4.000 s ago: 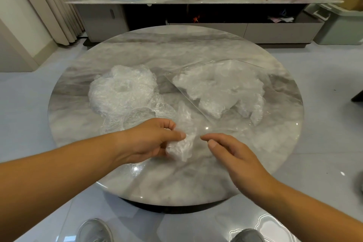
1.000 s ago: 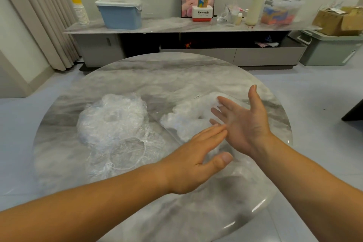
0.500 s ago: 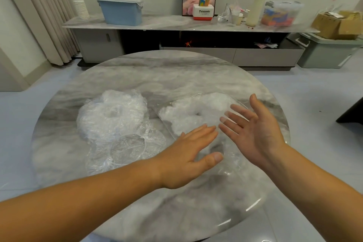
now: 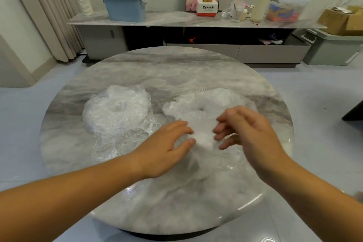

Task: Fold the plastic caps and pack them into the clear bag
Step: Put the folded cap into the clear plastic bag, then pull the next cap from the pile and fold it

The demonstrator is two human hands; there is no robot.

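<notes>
A clear bag stuffed with folded white plastic caps lies on the right half of the round marble table. A loose pile of crinkled plastic caps sits to its left, with one flattened cap at the near side. My left hand is palm down at the bag's near-left edge, its fingertips touching the plastic. My right hand hovers over the bag's near-right part with fingers loosely bent. It is motion-blurred, and nothing shows gripped in it.
A long low cabinet stands behind the table. It carries a blue lidded box, a stack of paper cups, a Panasonic box and other items. A grey bin and cardboard box are at the right. Curtains hang at the left.
Both hands were raised with flat palms facing each other above the bag. They have dropped toward the bag and their fingers have bent; the left now touches it.
</notes>
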